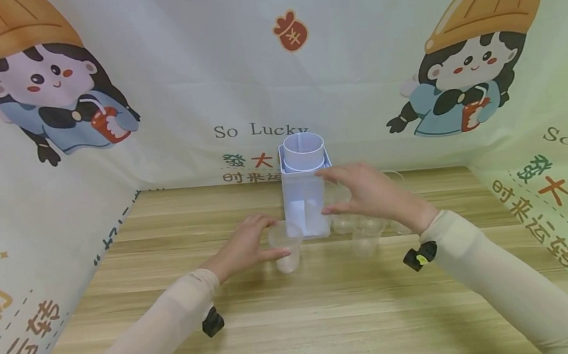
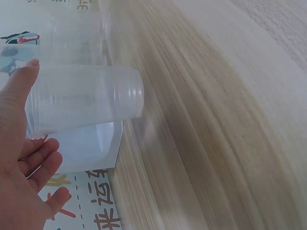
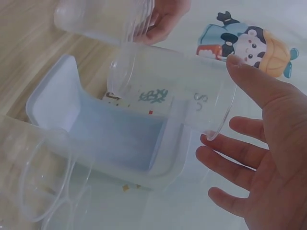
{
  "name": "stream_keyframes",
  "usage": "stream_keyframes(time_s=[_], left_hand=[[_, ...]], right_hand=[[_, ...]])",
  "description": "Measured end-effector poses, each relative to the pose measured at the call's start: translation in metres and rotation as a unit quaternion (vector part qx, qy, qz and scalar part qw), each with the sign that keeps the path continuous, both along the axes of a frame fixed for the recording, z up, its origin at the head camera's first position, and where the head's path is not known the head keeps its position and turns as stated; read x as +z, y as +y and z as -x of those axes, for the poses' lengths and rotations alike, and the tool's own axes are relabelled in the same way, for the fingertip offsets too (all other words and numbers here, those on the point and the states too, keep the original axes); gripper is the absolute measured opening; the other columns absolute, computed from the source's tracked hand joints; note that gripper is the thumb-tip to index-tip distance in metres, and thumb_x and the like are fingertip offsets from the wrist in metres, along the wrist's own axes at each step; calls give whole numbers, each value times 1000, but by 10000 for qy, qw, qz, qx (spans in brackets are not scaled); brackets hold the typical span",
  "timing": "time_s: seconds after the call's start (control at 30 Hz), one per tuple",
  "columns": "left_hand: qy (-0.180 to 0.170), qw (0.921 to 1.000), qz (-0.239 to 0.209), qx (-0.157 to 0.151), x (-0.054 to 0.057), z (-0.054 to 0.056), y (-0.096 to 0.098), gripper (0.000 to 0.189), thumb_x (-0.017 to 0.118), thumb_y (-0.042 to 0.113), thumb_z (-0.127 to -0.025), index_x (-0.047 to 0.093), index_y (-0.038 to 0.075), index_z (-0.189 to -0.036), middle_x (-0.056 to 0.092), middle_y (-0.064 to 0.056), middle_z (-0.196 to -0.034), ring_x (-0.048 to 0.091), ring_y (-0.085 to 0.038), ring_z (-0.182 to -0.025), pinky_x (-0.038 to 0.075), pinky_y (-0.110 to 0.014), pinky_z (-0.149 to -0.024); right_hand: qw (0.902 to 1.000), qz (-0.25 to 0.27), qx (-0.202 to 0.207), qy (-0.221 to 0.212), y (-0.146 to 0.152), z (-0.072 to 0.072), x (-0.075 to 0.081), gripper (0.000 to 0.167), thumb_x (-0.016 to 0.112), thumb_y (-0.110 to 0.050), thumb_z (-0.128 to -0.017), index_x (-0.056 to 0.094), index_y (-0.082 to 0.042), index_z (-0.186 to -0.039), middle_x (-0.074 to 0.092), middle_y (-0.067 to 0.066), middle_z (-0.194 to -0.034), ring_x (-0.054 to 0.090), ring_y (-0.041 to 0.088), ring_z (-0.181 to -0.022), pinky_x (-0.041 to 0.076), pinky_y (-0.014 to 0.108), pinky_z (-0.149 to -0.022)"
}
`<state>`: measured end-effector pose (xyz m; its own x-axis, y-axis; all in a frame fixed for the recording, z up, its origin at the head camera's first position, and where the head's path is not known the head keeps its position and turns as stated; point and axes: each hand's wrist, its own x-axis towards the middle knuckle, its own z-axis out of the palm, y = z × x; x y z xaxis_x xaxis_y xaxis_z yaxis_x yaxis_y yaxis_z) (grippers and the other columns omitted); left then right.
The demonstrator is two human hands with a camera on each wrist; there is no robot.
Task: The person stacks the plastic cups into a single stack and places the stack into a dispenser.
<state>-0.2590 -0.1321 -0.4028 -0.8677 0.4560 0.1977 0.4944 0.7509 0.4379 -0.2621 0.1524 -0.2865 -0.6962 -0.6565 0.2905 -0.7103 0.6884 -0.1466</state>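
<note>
Head view: the left hand (image 1: 249, 242) pinches cups (image 1: 287, 238); I can't tell if the right hand (image 1: 372, 193), by the holder (image 1: 300, 190), does.

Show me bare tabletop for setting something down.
Widest patch: the tabletop in front of the cup stack, between left sleeve and right sleeve. Left rear: between left hand, white holder and backdrop. Right rear: between right sleeve and backdrop. Crowded: clear cups beside the holder, near the right hand.
</note>
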Motion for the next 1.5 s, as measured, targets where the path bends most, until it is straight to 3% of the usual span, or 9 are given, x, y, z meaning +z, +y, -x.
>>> stream_keyframes(time_s=[0.37,1.2,1.5], left_hand=[[113,9999,-16,-62,1,1,3,71,80,49,-78,59,5,-129,62,-12,-131,52,-31,-129,40,-51,-113],[-148,9997,-129,-145,3,1,12,72,81,49,-78,57,11,-134,60,-10,-136,51,-29,-129,41,-49,-113],[42,9994,-178,-289,1,2,11,69,79,47,-79,56,11,-134,58,-10,-138,50,-29,-133,38,-53,-115]], right_hand=[[10000,-23,31,22,-13,-1,5,74,77,-48,-82,53,-11,-141,68,12,-125,65,29,-113,48,49,-103],[9991,78,405,126,-36,-1,0,73,79,-47,-80,55,-11,-139,69,11,-124,64,30,-116,51,49,-101],[9984,106,545,113,-40,0,-5,74,80,-45,-79,55,-9,-138,66,12,-130,62,31,-121,50,48,-104]])
